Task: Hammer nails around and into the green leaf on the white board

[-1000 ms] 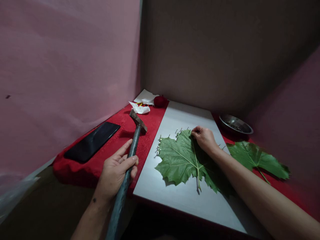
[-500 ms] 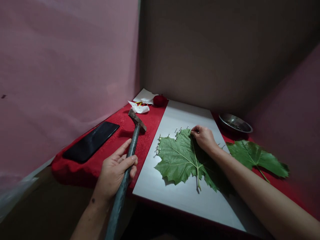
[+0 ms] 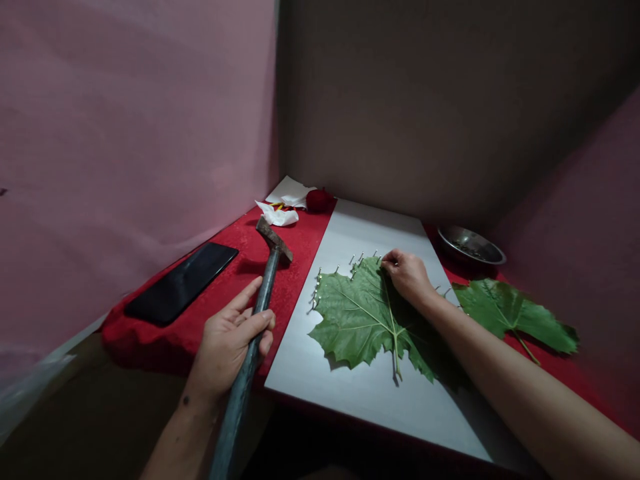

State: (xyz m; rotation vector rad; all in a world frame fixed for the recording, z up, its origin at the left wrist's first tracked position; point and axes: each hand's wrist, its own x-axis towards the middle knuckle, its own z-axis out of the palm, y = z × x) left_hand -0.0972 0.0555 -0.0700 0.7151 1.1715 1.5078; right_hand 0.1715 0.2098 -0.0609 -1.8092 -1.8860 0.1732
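My left hand (image 3: pixel 235 337) is closed around the dark handle of a hammer (image 3: pixel 274 241), its rusty head raised over the red cloth and its index finger stretched along the handle. A large green leaf (image 3: pixel 357 313) lies on a white board (image 3: pixel 345 413), its stem toward me. Several nails (image 3: pixel 318 287) stand upright along the leaf's left and upper edge. At the leaf's top tip, my right hand (image 3: pixel 406 270) pinches with fingertips down; whatever is between them is too small or hidden to name. My right forearm and its shadow cover the leaf's right part.
A black tablet or phone (image 3: pixel 183 283) lies on the red cloth (image 3: pixel 150 347) at left. Crumpled white tissue (image 3: pixel 278 215) and a red ball-shaped thing (image 3: pixel 319 200) sit behind. To the right are a metal bowl (image 3: pixel 493 255) with small dark bits and a second leaf (image 3: pixel 500 307).
Almost nothing differs. Both hands keep their places, and the view has shifted very slightly.
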